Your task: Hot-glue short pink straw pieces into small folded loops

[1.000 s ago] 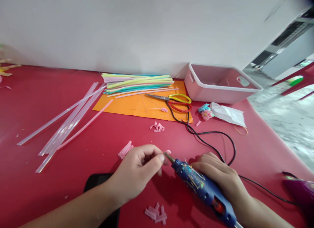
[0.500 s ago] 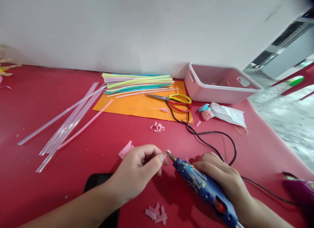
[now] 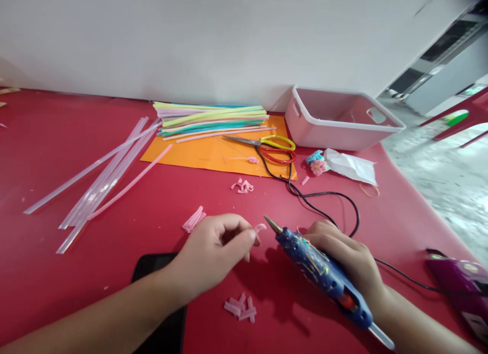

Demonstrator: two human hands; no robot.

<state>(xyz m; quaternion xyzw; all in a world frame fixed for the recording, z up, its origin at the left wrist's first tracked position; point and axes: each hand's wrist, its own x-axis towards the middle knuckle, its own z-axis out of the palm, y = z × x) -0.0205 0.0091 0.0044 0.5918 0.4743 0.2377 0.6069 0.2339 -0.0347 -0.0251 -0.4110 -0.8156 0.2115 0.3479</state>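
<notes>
My left hand (image 3: 217,255) pinches a small curled pink strip (image 3: 261,227) between thumb and fingertips. In my right hand (image 3: 345,255) is a blue glue gun (image 3: 318,267), smeared with dried glue, its metal nozzle pointing at the strip with a small gap between. A clear glue stick (image 3: 381,336) sticks out of its back end. Short pink pieces (image 3: 193,219) lie just beyond my left hand, and more cut pink pieces (image 3: 241,307) lie nearer me. Several curled pink bits (image 3: 242,185) rest farther back.
Scissors (image 3: 267,145) and a bundle of coloured strips (image 3: 213,121) lie on orange paper (image 3: 183,158). A pink basket (image 3: 343,125) stands at the back right. Glue sticks (image 3: 110,178) lie left, a black phone (image 3: 160,313) under my left forearm. A black cord (image 3: 335,194) loops across the red table.
The glue gun's nozzle has drawn back to the right from the pink strip, which now shows its curl. My left hand keeps its pinch. The view has tilted slightly down.
</notes>
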